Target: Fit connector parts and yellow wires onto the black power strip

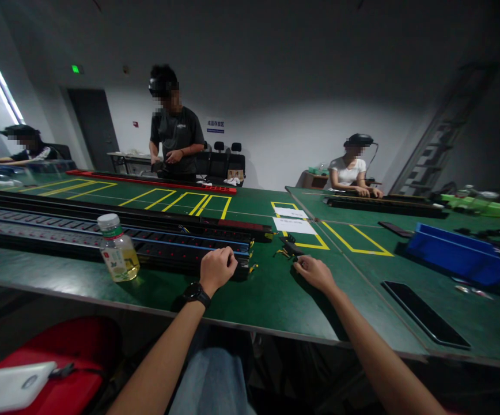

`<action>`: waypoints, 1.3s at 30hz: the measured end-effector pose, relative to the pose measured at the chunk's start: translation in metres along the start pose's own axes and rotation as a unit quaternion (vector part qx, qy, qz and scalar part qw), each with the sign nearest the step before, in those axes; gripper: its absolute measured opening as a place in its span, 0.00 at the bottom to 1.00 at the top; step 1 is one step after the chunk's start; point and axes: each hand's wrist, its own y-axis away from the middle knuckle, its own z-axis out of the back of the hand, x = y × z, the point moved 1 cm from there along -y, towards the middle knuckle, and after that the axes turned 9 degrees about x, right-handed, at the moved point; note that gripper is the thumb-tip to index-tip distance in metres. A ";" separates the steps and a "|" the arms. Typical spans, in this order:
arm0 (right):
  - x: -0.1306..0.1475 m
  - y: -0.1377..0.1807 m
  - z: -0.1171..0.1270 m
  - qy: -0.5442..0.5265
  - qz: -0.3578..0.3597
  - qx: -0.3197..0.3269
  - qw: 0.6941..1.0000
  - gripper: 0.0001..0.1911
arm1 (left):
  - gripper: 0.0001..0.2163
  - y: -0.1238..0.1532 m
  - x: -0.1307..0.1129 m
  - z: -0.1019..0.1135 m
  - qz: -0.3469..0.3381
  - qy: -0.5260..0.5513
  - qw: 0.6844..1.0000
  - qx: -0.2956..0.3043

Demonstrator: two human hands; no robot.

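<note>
My left hand (pixel 219 268), with a dark watch (pixel 196 293) on its wrist, is closed, fingers curled down at the near right end of a long black rail (pixel 159 249). What the fingers grip there, if anything, is hidden. Small yellow-tipped pieces (pixel 253 267) stick out from the rail's end. My right hand (pixel 314 272) is closed too, with thumb and forefinger pinched together over the green table (pixel 271 305). Just beyond its fingertips lies a small black part (pixel 292 246) with thin yellow bits beside it. Whether the pinch holds anything is too small to tell.
A drink bottle (pixel 118 248) stands by the rail. To the right are a phone-like black slab (pixel 425 314) and a blue bin (pixel 457 253). Paper labels (pixel 294 225) and yellow tape outlines mark the table. A co-worker (pixel 176 138) stands opposite; other people sit farther off.
</note>
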 end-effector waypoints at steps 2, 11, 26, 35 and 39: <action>0.001 0.000 0.001 0.006 -0.004 0.003 1.000 0.11 | 0.08 0.000 0.000 0.000 0.001 0.001 1.000 0.001; -0.001 -0.002 -0.002 0.018 -0.003 -0.002 1.000 0.12 | 0.08 0.000 0.001 0.000 0.002 -0.003 1.000 0.001; -0.002 -0.002 -0.002 0.004 -0.003 -0.007 1.000 0.12 | 0.08 0.000 0.000 0.002 0.005 -0.003 1.000 0.006; 0.000 0.000 0.001 0.008 -0.007 0.008 1.000 0.11 | 0.08 0.000 0.000 0.003 0.005 -0.004 1.000 0.007; -0.001 -0.001 0.000 0.002 0.000 0.004 1.000 0.11 | 0.08 0.000 -0.001 0.003 0.001 -0.005 1.000 0.007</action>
